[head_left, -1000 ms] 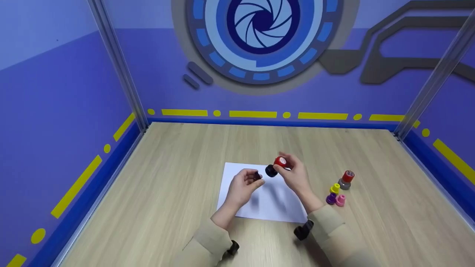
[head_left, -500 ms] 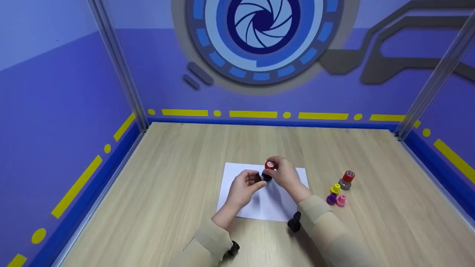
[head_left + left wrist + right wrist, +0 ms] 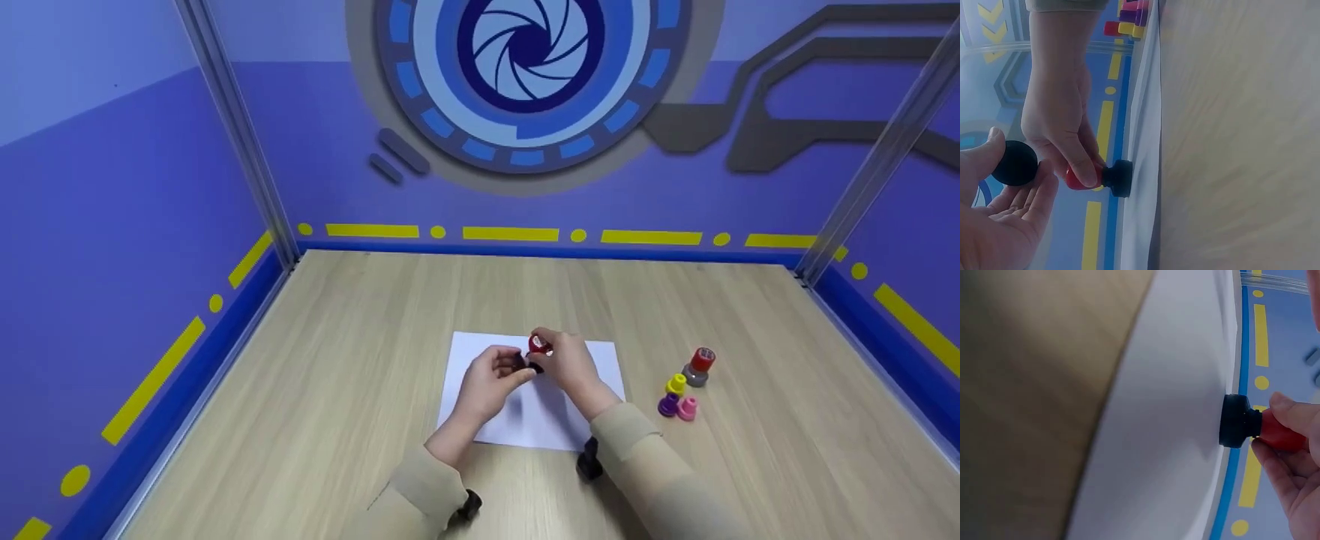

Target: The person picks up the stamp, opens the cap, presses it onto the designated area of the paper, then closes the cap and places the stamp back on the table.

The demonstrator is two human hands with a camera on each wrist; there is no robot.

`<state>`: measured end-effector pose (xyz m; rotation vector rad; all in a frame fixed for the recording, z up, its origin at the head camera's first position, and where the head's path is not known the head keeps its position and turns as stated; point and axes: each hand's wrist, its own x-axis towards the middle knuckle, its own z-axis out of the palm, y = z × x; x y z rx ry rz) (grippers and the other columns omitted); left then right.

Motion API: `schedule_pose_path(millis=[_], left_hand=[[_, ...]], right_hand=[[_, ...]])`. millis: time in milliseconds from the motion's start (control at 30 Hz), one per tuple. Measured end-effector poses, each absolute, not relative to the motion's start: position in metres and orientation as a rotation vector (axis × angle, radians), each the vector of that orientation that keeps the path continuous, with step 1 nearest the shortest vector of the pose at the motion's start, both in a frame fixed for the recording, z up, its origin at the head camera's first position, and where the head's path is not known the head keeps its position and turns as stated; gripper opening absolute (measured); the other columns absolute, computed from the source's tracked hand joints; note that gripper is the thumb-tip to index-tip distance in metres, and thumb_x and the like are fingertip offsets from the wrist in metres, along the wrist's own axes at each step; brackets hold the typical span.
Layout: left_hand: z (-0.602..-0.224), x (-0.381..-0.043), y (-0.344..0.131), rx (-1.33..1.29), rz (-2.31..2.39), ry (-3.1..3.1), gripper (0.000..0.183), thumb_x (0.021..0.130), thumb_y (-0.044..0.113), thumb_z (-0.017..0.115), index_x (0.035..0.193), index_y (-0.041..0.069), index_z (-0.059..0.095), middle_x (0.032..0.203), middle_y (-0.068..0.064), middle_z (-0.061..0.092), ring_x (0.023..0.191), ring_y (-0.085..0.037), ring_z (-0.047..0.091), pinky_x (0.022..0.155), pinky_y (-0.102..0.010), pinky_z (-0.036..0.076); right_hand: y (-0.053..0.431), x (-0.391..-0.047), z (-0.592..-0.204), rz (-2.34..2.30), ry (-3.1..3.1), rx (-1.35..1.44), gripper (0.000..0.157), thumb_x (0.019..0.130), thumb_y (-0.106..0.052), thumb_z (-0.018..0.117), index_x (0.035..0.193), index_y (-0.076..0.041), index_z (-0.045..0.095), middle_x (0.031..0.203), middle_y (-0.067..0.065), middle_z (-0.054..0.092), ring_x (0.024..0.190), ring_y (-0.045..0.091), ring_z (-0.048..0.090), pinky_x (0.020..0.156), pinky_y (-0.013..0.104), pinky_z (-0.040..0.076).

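My right hand (image 3: 571, 366) pinches a toy stamp by its red handle (image 3: 1085, 176). The stamp's black base (image 3: 1235, 421) faces down and appears to touch the white paper (image 3: 517, 429). To its left, my left hand (image 3: 484, 384) holds a round black cap (image 3: 1014, 163) between thumb and fingers, raised off the sheet. From the head view the fingers hide most of the cap and part of the stamp.
Right of the paper stands another stamp with a red top and grey base (image 3: 699, 367). Beside it are small yellow (image 3: 676, 384), purple (image 3: 669, 405) and pink (image 3: 688, 409) stamps. Blue-purple panels (image 3: 135, 247) enclose the wooden table (image 3: 360, 315).
My right hand has moved left and down with the stamp, bringing its black base from above the sheet to the paper. The left hand stays nearly still with the cap.
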<state>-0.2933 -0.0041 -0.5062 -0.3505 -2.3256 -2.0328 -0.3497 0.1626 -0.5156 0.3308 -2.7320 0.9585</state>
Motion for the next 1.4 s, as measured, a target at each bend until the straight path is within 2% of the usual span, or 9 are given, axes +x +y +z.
schedule_pose_path(millis=[400,700,933,1400], left_hand=[[-0.5055,-0.2919,-0.005,-0.36,-2.068,-2.315,0.042,0.091,0.007,0.078,0.125,-0.01,0.06,0.118,-0.026,0.071,0.109,-0.034,0.071,0.091,-0.034,0.062],[-0.5089,-0.2959,-0.0054,-0.398,-2.06,-2.304,0.043,0.09,0.006,0.079,0.124,-0.013,0.059,0.116,-0.028,0.07,0.107,-0.034,0.071,0.088,-0.029,0.061],[-0.5098,-0.2949,-0.0059,-0.382,-2.085,-2.309,0.042,0.09,0.006,0.078,0.124,-0.011,0.06,0.119,-0.03,0.069,0.109,-0.034,0.071,0.09,-0.029,0.062],[-0.5078,-0.2917,-0.0051,-0.369,-2.047,-2.318,0.044,0.09,0.007,0.079,0.124,-0.012,0.059,0.116,-0.026,0.072,0.108,-0.034,0.071,0.09,-0.033,0.062]], right_hand=[[0.1599,-0.3469,-0.5164,0.996,-2.74,0.29,0.033,0.087,-0.003,0.08,0.119,-0.001,0.072,0.103,0.016,0.077,0.096,0.03,0.072,0.085,0.045,0.061],[0.159,-0.3464,-0.5166,0.993,-2.68,0.324,0.024,0.085,0.0,0.08,0.107,-0.005,0.073,0.094,0.013,0.077,0.088,0.028,0.072,0.078,0.044,0.06],[0.1589,-0.3462,-0.5191,1.011,-2.678,0.309,0.026,0.086,-0.001,0.08,0.11,-0.003,0.073,0.097,0.014,0.078,0.092,0.029,0.073,0.081,0.045,0.061],[0.1595,-0.3469,-0.5208,1.032,-2.655,0.322,0.022,0.084,0.0,0.08,0.104,-0.006,0.072,0.093,0.012,0.077,0.088,0.027,0.071,0.08,0.044,0.06]])
